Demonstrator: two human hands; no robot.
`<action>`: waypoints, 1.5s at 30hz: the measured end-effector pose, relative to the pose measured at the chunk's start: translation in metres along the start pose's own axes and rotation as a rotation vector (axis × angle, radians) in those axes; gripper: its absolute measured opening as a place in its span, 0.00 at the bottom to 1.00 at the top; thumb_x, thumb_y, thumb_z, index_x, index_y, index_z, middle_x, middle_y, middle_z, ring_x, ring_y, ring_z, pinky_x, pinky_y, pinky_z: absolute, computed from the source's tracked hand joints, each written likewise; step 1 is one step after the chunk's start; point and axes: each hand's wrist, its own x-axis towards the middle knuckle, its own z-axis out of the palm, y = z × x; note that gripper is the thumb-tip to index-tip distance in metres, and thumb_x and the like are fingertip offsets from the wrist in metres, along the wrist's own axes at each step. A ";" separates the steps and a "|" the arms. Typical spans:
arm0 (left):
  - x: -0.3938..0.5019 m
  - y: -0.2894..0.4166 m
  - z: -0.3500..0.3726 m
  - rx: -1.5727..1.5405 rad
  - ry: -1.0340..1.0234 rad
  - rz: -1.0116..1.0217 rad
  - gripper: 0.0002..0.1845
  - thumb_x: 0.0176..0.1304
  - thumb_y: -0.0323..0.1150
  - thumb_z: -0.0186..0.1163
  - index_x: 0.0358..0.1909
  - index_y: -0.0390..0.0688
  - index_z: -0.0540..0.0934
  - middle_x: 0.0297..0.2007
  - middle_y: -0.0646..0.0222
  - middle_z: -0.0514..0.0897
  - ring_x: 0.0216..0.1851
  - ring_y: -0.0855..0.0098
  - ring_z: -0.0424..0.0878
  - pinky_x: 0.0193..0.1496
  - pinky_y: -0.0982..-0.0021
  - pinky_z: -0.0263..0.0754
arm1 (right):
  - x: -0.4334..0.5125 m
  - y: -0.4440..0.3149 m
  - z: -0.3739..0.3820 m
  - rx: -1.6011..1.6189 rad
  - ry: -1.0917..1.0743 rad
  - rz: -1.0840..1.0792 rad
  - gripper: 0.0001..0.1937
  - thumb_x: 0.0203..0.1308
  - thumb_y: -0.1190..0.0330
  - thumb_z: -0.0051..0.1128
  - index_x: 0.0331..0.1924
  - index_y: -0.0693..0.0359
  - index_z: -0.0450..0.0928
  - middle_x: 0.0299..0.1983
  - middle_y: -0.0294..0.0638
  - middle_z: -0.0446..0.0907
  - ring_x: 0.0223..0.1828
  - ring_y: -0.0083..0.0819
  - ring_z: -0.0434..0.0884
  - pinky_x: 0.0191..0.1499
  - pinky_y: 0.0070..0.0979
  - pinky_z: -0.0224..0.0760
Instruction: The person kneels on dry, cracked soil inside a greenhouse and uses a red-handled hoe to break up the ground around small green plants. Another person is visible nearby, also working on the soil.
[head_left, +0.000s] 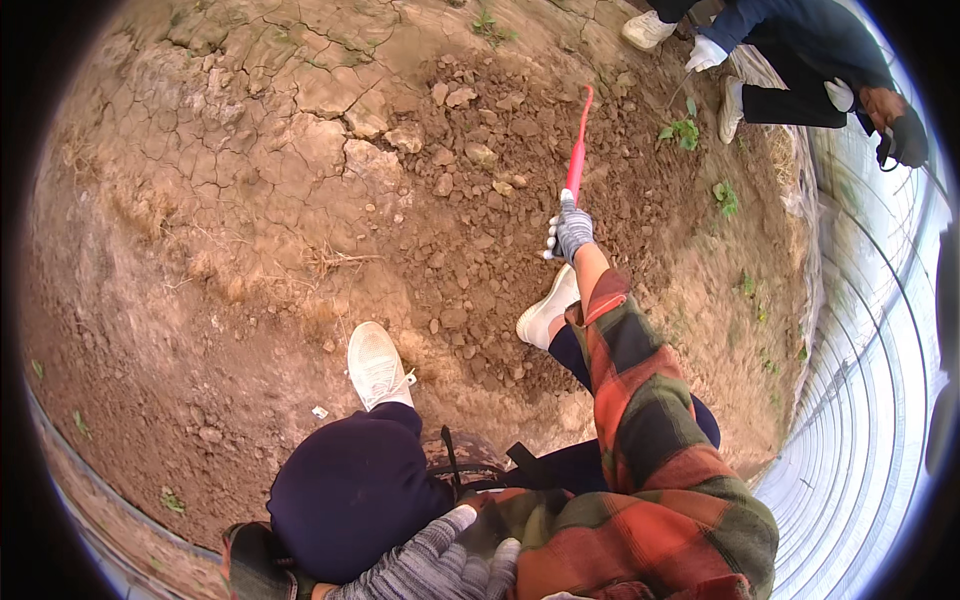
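My right hand (571, 231), in a grey knitted glove with white fingertips, grips the handle of a red hand tool (577, 161). The tool is long and thin and ends in a curved tip, which lies over loose, broken soil (480, 202); whether it touches the soil I cannot tell. My left hand (442, 562), gloved alike, rests against my plaid shirt at the lap, fingers spread, with nothing seen in it.
Cracked dry ground (255, 127) lies to the left. A co-worker (810, 52) bends at the upper right, one gloved hand on a thin tool. Small green plants (681, 133) grow near the edge, beside the hooped plastic sheeting (862, 315). My shoes (375, 364) flank the soil.
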 end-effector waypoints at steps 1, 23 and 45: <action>0.000 -0.001 0.001 0.001 0.002 0.007 0.43 0.72 0.74 0.37 0.72 0.52 0.73 0.65 0.53 0.81 0.64 0.48 0.79 0.65 0.54 0.73 | -0.010 0.011 -0.006 -0.065 0.002 -0.020 0.36 0.64 0.25 0.51 0.34 0.56 0.72 0.18 0.34 0.69 0.11 0.34 0.68 0.18 0.47 0.74; 0.003 -0.053 0.042 0.086 0.034 0.150 0.29 0.68 0.50 0.47 0.62 0.41 0.77 0.45 0.59 0.80 0.48 0.54 0.81 0.65 0.51 0.74 | -0.140 0.098 -0.044 0.316 -0.132 0.073 0.29 0.77 0.41 0.50 0.29 0.59 0.75 0.12 0.39 0.72 0.06 0.40 0.70 0.09 0.46 0.68; -0.340 0.407 -0.294 0.982 0.322 0.842 0.17 0.64 0.28 0.56 0.52 0.31 0.80 0.26 0.64 0.80 0.33 0.61 0.82 0.64 0.48 0.76 | -0.125 -0.058 0.059 0.062 -0.395 -0.097 0.30 0.76 0.34 0.44 0.33 0.55 0.74 0.15 0.28 0.67 0.10 0.28 0.65 0.15 0.38 0.67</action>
